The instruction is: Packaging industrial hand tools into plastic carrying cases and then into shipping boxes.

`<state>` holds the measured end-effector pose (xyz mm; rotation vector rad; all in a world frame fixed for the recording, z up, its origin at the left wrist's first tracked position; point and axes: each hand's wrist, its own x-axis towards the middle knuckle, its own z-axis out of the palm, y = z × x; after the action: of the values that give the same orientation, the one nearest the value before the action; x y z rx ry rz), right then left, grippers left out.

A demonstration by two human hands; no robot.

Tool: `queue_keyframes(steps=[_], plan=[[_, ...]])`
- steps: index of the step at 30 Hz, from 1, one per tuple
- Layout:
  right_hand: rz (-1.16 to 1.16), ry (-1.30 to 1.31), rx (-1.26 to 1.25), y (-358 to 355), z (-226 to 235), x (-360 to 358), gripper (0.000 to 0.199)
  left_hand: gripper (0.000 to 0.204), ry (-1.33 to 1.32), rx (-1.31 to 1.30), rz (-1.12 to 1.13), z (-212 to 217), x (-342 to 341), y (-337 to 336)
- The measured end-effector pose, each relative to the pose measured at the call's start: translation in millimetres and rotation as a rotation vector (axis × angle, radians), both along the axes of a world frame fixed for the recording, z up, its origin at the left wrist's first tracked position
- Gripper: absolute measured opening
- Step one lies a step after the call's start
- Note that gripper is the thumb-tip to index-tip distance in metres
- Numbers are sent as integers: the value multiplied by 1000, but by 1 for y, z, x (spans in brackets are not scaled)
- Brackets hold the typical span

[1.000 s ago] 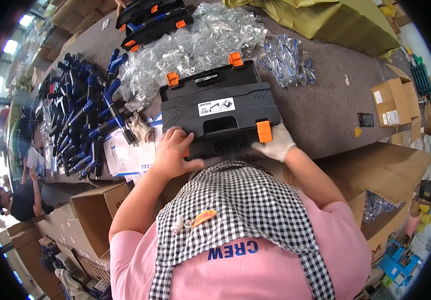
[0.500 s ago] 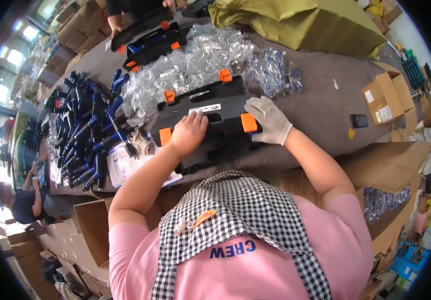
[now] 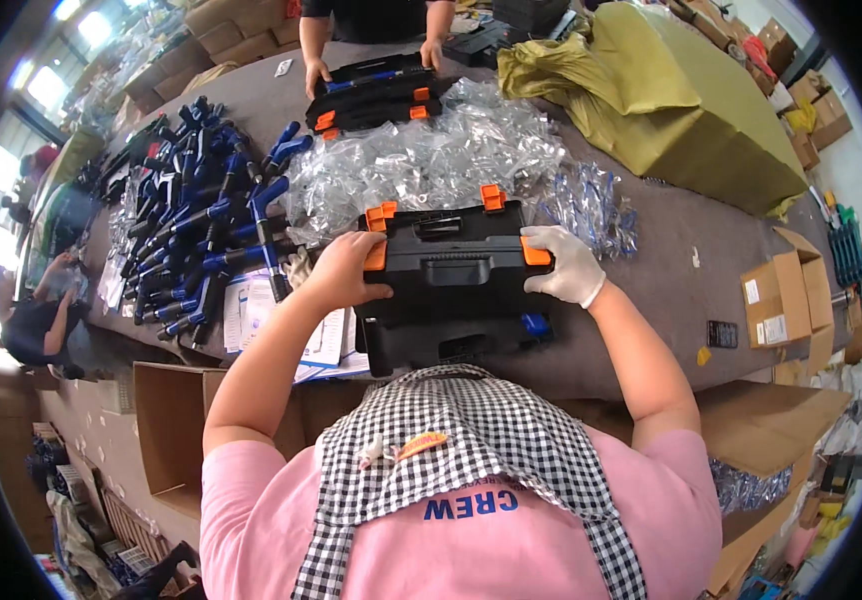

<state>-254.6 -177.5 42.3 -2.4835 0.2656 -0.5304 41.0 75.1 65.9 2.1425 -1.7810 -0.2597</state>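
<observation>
At the near edge of the grey table [image 3: 651,300], we grip a black tool case [image 3: 456,265].
Our bare left hand [image 3: 344,270] and gloved right hand [image 3: 564,264] clamp fingers over its orange latches; clear plastic bags [image 3: 421,165] lie just beyond the case.

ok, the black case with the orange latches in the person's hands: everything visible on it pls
The black tool case looks like moulded plastic, with four orange latches: two on its far edge, one under each hand. A recessed handle runs along the near face. It is held tilted above the grey table. The bare left hand grips its left end, the white-gloved right hand its right end. Something blue shows at its lower right corner.
</observation>
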Motion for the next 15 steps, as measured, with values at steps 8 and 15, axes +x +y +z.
queue_keyframes(steps=[8,15], plan=[[89,-219,-12,-7,-13,3,52,66,12,-358,-216,-36,16,3],[171,-226,-144,-7,-3,-1,59,71,1,-161,-132,-14,-2,16]])
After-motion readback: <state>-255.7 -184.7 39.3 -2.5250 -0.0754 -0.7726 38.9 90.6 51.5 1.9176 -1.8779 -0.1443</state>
